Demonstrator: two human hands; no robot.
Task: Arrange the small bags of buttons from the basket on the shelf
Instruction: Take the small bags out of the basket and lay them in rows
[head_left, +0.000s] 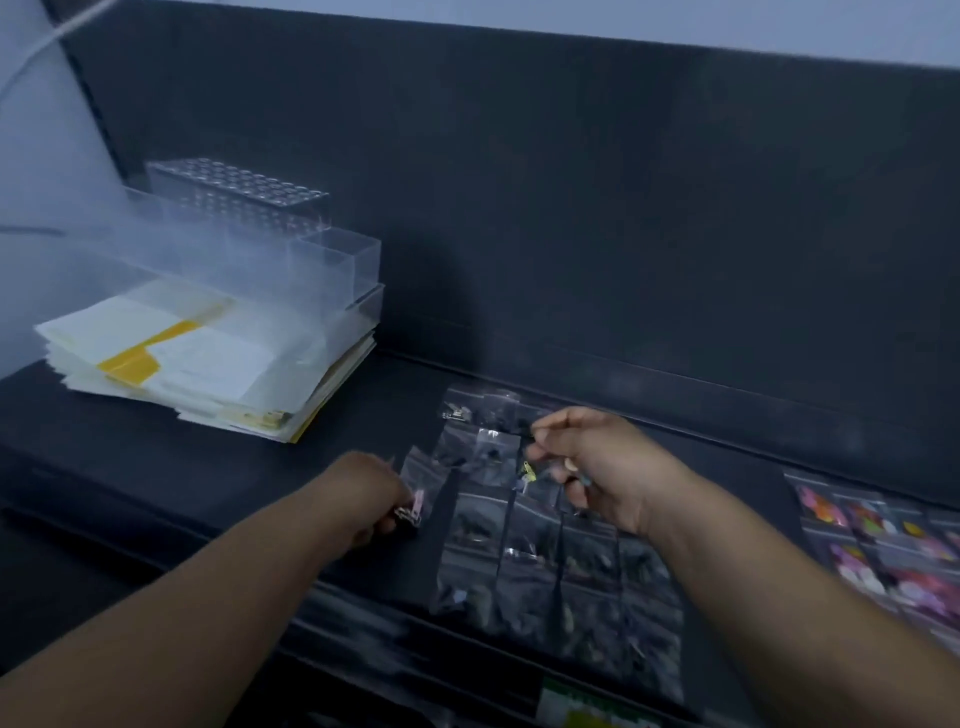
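One dark shelf (208, 493) carries everything in view, with a dark back panel (571, 208) rising behind it; at the shelf's far left corner sit clear plastic trays (332, 260) on a stack of papers (182, 364) marked with yellow bands; toward the front edge, right of the middle, the laid-out bags (561, 571) lie flat in close rows and columns, their sides touching or just overlapping, reaching from the front edge back almost to the panel; at the right edge lies a second patch of colourful packets (883, 545), blurred; the left hand (369, 493) hangs over the shelf just left of the rows, fingers curled around the lower end of the pink bag (418, 493), a small clear bag with something pinkish inside, held beside the grid's left column; the right hand (597, 467) is over the back rows, thumb and forefinger closed in a pinch, seemingly on the top of the yellow bag (529, 473), a tiny clear bag with a yellow piece in it, though blur makes that hold uncertain; judging by the many bags already down, the arranging looks well along, with at least these two bags left to place; the basket is not in view, so how many remain cannot be told.
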